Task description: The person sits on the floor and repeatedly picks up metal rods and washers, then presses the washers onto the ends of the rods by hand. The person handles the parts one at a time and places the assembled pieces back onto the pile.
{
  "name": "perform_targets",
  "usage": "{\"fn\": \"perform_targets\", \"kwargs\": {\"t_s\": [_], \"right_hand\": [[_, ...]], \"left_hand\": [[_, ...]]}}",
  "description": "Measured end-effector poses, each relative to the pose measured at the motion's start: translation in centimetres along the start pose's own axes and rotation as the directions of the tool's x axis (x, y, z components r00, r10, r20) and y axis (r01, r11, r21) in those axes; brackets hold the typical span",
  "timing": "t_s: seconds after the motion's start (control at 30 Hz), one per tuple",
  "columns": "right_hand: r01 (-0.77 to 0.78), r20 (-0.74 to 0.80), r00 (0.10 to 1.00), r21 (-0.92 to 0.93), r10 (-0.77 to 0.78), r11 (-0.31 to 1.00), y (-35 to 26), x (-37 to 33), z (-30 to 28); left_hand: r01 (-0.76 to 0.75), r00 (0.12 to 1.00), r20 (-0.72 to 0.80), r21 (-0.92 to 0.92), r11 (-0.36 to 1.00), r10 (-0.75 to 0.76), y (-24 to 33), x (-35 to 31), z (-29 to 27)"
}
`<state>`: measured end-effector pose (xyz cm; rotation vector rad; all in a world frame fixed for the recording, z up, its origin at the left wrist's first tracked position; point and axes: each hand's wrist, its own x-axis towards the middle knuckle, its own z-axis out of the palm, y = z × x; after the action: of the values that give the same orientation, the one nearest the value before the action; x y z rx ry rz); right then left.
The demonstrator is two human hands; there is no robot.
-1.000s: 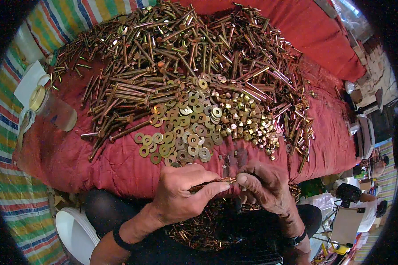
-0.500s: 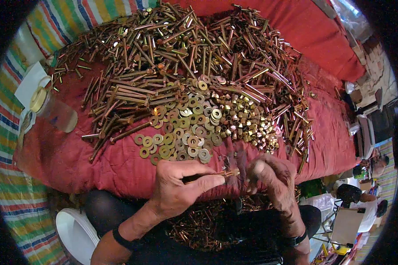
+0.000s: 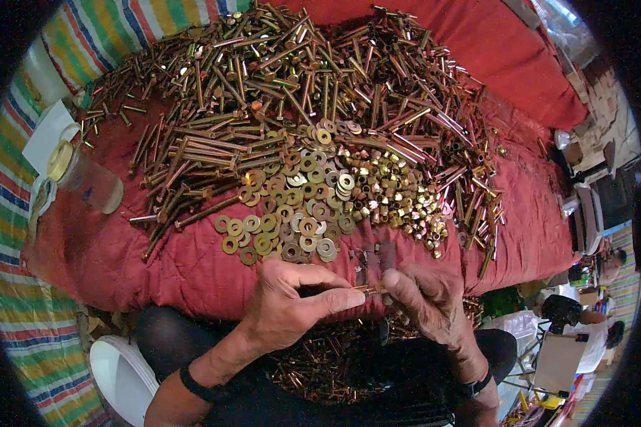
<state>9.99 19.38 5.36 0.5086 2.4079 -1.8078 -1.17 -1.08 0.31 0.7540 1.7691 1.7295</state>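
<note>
Above the near edge of the red cloth, my left hand (image 3: 281, 306) is closed round a thin brassy bolt (image 3: 367, 289), thumb on top, with the bolt's end pointing right. My right hand (image 3: 434, 302) pinches at that end; the fingertips hide most of what is there. Just beyond my hands lies a spread of flat washers (image 3: 290, 251). To its right is a heap of small gold-coloured nuts (image 3: 399, 203). Behind both rises a large pile of long bolts (image 3: 228, 146), some laid side by side at the left.
A red padded cloth (image 3: 171, 267) covers the work surface. A clear jar with a yellowish lid (image 3: 92, 185) lies at the left. More bolts (image 3: 320, 373) are heaped below, between my legs. A white tub (image 3: 121, 373) stands at lower left. Another person (image 3: 598, 334) is far right.
My right hand has moved left and slightly down, and its fingers have closed on the end of the bolt. The left hand has barely moved and still holds the bolt.
</note>
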Motion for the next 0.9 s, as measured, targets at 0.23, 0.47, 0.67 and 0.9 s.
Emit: {"fn": "perform_targets", "kwargs": {"t_s": [0.23,0.47,0.67,0.9], "right_hand": [[0.310,-0.019,0.942,-0.323,-0.334,0.894,-0.8,0.4,-0.7],[0.409,0.036,0.905,-0.349,-0.424,0.843,0.7,0.5,-0.4],[0.272,-0.036,0.958,-0.194,-0.284,0.943,0.4,0.3,-0.6],[0.447,0.120,0.891,-0.393,-0.437,0.804,0.3,0.8,-0.3]], "left_hand": [[0.110,0.994,0.026,-0.059,0.992,-0.109,0.4,0.0,-0.4],[0.050,0.999,0.021,-0.085,0.995,-0.048,0.2,0.0,-0.1],[0.094,0.995,0.036,-0.095,0.991,-0.091,0.3,-0.1,-0.3],[0.083,0.996,0.037,-0.109,0.991,-0.079,0.3,0.0,-0.1]]}}
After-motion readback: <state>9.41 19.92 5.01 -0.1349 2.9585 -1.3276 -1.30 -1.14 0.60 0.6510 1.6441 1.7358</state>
